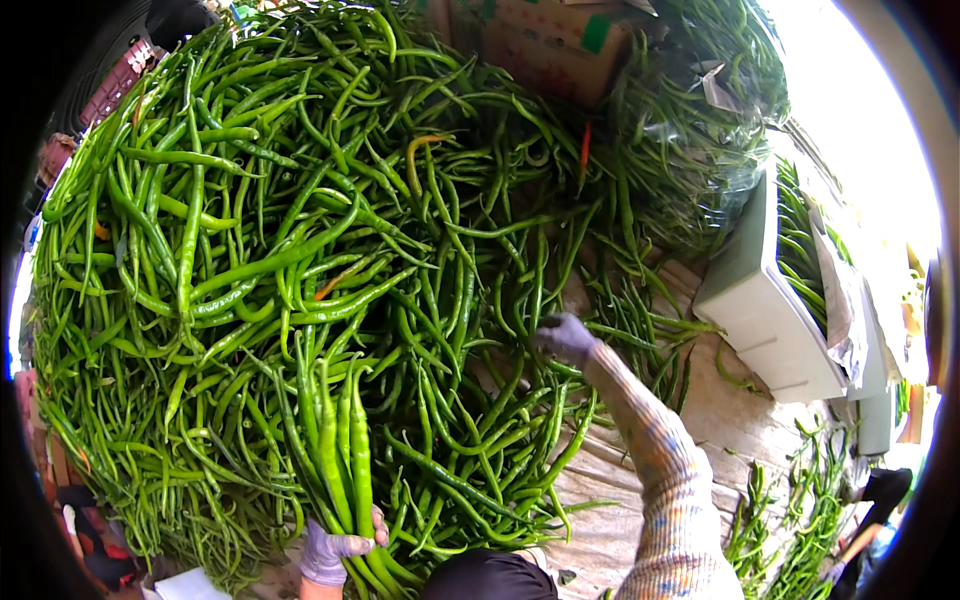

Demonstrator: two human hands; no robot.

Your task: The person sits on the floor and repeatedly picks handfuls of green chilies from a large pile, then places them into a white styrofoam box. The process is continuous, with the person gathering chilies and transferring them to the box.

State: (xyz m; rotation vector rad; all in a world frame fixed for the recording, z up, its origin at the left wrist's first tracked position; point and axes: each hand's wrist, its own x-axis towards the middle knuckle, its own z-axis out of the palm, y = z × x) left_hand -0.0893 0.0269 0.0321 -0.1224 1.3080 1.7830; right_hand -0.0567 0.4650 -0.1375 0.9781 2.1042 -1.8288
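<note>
A large heap of long green chili peppers [300,247] fills the left and middle of the view, with a few orange and red ones among them. At the bottom, my left hand [337,547], in a worn pale purple glove, grips a bunch of long green peppers [345,450] that point up. My right hand [568,337], gloved and below a multicoloured knitted sleeve, reaches to the right part of the heap. Its fingers are partly hidden among the peppers, so what they touch cannot be told.
White boxes [750,307] of green peppers stand at the right. A clear plastic bag of peppers [690,135] and a cardboard box [547,45] are at the top. Loose peppers lie on a pale ground sheet [600,480]. Another person's arm [859,544] shows at lower right.
</note>
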